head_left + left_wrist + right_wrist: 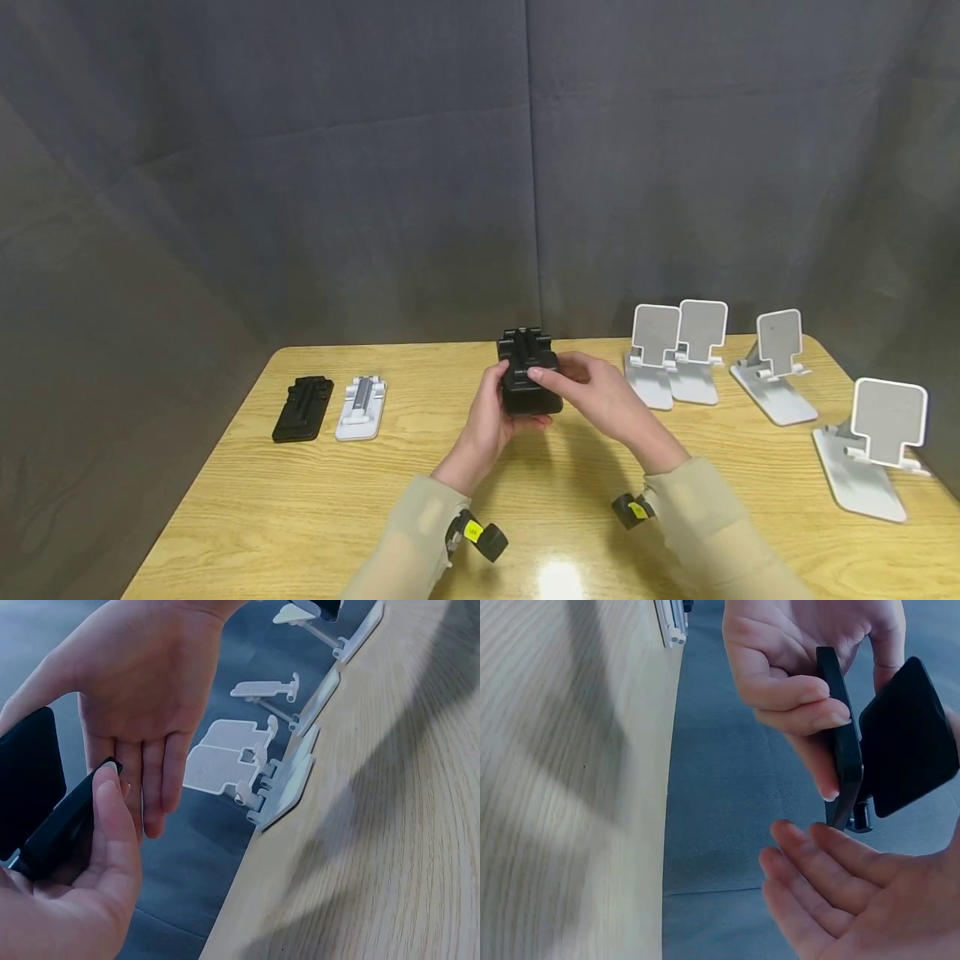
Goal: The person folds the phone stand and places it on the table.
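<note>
A black folding phone stand (531,398) is held up over the middle of the table, partly unfolded. My left hand (486,421) grips its base (841,742), thumb on one side and curled fingers on the other. The stand's plate (909,739) tilts away from the base, with a gap between them in both wrist views. My right hand (603,396) is at the stand's right side, its thumb touching the plate. In the left wrist view the right hand's fingers (154,772) reach out nearly straight beside the base.
A folded black stand (303,408) and a folded white stand (362,408) lie at the table's left. Several unfolded white stands, including one at the front right (862,479) and one further back (776,396), stand along the right. Dark cloth (420,208) hangs behind the wooden table (315,517).
</note>
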`<act>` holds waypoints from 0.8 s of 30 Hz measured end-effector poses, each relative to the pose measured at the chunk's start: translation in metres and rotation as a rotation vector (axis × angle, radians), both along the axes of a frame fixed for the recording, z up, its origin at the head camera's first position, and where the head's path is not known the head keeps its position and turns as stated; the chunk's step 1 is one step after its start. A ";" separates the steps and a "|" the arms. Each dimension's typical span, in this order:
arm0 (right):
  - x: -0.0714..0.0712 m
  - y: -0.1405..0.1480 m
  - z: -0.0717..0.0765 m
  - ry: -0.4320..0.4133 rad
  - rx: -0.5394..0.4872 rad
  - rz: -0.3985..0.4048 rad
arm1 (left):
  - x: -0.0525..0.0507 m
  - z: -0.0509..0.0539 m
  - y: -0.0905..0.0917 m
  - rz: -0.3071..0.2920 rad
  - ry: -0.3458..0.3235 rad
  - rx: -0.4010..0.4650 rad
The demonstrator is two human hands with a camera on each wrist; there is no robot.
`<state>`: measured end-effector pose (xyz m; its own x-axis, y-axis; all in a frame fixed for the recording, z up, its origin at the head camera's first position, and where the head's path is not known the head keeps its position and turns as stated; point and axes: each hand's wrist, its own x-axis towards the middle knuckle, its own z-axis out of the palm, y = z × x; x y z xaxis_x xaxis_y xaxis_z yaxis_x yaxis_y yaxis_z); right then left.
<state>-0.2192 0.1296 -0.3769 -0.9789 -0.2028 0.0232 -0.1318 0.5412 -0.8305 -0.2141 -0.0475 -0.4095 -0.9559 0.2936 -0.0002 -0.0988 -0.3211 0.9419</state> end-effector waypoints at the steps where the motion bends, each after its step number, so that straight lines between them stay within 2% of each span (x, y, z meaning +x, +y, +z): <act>1: 0.000 0.000 -0.001 0.003 -0.006 -0.001 | 0.000 0.000 0.000 0.001 0.002 0.000; 10: -0.001 -0.001 -0.010 0.053 -0.055 -0.001 | -0.002 -0.003 -0.003 0.017 0.000 -0.063; 16: -0.001 -0.003 -0.017 0.094 -0.073 0.000 | -0.001 -0.007 -0.003 0.033 0.039 -0.133; 24: -0.001 -0.003 -0.019 0.097 -0.063 -0.012 | -0.002 -0.009 -0.005 0.038 0.066 -0.156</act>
<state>-0.2206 0.1261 -0.3960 -0.9738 -0.1865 0.1299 -0.2068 0.4900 -0.8468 -0.2163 -0.0528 -0.4181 -0.9657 0.2588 0.0199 -0.0259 -0.1725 0.9847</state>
